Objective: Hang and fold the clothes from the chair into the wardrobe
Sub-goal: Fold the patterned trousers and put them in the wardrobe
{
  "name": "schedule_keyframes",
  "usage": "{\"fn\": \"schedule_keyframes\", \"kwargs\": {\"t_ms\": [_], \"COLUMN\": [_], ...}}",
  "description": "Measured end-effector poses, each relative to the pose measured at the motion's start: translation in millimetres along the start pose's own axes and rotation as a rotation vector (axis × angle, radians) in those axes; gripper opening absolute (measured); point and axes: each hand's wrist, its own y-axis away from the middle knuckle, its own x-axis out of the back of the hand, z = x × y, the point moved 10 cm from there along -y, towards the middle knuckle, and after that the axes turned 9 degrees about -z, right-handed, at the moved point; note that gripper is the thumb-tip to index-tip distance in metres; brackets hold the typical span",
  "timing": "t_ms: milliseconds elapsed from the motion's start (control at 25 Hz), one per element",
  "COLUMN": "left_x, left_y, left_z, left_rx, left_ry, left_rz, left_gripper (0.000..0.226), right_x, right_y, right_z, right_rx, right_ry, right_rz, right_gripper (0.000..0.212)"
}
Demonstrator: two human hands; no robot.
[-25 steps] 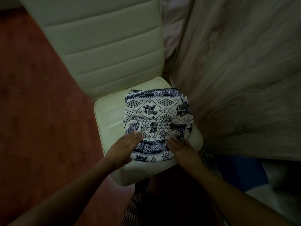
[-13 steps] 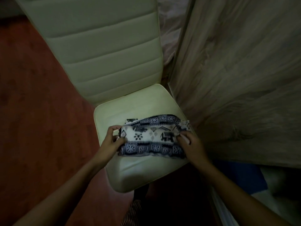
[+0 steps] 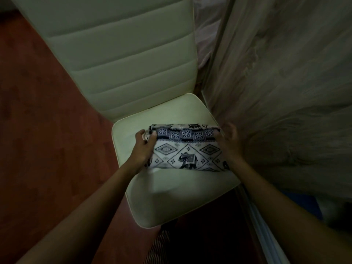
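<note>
1. Since a moment ago the elephant-print cloth (image 3: 187, 149) got folded over again, still on the chair seat (image 3: 171, 195).
2. Left hand (image 3: 142, 147) pinches its left end.
3. Right hand (image 3: 228, 143) sits at the right end, grip too blurry to tell.

Reddish-brown floor (image 3: 47, 130) at left, striped fabric (image 3: 160, 244) at bottom edge, blue patch (image 3: 308, 206) lower right.

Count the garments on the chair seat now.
1: the folded elephant-print garment on the chair seat, left hand gripping its left end, right hand at its right. Another could hide beneath it.
</note>
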Motion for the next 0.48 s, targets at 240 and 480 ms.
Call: {"fn": "schedule_keyframes", "kwargs": {"t_ms": [240, 480], "left_x": [-2.2, 22.1], "left_y": [1.3, 8.0], "left_z": [-18.9, -28.0], "left_rx": [-0.015, 0.187], "left_ry": [-0.250, -0.286], "left_rz": [-0.016, 0.277], "left_gripper": [0.031, 0.084], "right_x": [-24.6, 3.3], "right_y": [14.0, 27.1], "right_z": [43.2, 27.9], "right_rx": [-0.097, -0.035], "right_ry": [0.582, 0.517], "right_rz": [-0.164, 0.151], "right_gripper": [0.058, 0.051]}}
